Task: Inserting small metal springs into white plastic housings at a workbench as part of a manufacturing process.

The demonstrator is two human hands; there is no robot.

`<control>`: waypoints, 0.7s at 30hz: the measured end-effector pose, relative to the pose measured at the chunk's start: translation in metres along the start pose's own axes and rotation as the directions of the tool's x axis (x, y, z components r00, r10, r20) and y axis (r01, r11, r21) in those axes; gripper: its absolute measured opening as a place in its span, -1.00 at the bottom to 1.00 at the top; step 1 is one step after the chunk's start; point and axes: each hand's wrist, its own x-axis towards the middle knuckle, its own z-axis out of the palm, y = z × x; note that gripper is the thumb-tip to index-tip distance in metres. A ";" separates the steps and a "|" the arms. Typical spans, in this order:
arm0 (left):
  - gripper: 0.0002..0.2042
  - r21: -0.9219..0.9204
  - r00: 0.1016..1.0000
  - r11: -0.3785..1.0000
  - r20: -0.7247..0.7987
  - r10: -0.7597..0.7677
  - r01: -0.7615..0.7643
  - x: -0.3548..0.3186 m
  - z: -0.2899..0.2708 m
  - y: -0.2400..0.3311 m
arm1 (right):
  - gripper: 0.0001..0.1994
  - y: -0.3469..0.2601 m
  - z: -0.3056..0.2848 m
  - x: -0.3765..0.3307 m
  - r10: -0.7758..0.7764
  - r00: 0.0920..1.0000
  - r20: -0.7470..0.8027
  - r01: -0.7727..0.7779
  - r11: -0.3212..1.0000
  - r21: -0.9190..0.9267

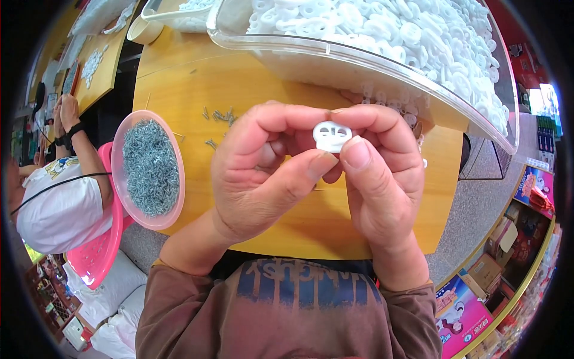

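Note:
Between my two hands, over the wooden table (287, 230), is a small rounded white plastic piece (332, 143) with openings in its face. My left hand (254, 173) pinches its left side between thumb and fingers. From the other side, my right hand (385, 173) grips it the same way, the thumb at its lower right edge. Fingertips behind the piece are partly hidden. Left of my left hand stands a pink oval bowl (118, 164) full of small grey metal screws (151, 167). Several loose screws (224, 115) lie on the table beyond that hand.
A large clear tub (359, 51) heaped with white plastic pieces (406, 36) fills the far right. At far left, a person (66, 197) sits on a pink chair (89, 263) by another table. Boxes fill a shelf (496, 257) at right.

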 end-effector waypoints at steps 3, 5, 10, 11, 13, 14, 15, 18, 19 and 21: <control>-0.72 0.013 1.000 1.000 0.003 0.017 -0.017 0.000 0.001 -0.001 | -0.77 -0.001 -0.001 0.000 0.019 1.000 0.007 -0.020 1.000 0.021; -0.72 0.007 1.000 1.000 0.002 0.016 -0.016 0.000 0.002 0.000 | -0.78 -0.003 -0.001 0.000 0.050 0.999 -0.004 -0.050 0.998 0.038; -0.72 0.011 1.000 1.000 0.010 -0.009 0.009 0.000 0.000 0.000 | -0.80 -0.001 -0.005 0.001 0.033 0.999 -0.040 -0.035 0.998 -0.046; -0.72 0.011 1.000 1.000 0.010 -0.011 0.010 0.000 0.000 0.000 | -0.80 -0.001 -0.005 0.001 0.044 0.998 -0.052 -0.046 0.998 -0.042; -0.72 0.045 1.000 0.999 -0.008 0.000 0.000 0.000 0.001 0.001 | -0.80 -0.002 -0.006 0.002 0.063 0.997 -0.046 -0.064 0.998 -0.016; -0.72 0.045 1.000 0.999 -0.008 0.000 0.001 0.000 0.000 0.001 | -0.81 -0.003 -0.006 0.002 0.081 0.996 -0.039 -0.081 0.997 0.009; -0.71 0.095 1.000 0.995 -0.004 0.024 -0.023 -0.001 -0.001 0.000 | -0.81 -0.003 -0.006 0.002 0.081 0.996 -0.039 -0.081 0.997 0.009; -0.70 0.149 0.998 0.987 0.009 0.061 -0.062 -0.001 -0.002 -0.002 | -0.80 -0.003 -0.006 0.003 0.085 0.996 -0.042 -0.084 0.996 0.027; -0.70 0.153 0.997 0.985 0.017 0.074 -0.076 -0.001 -0.002 -0.002 | -0.80 -0.002 -0.007 0.002 0.088 0.996 -0.034 -0.086 0.996 0.035; -0.70 0.149 0.998 0.987 0.010 0.066 -0.066 -0.001 0.000 0.000 | -0.80 -0.002 -0.008 0.002 0.090 0.996 -0.027 -0.089 0.995 0.042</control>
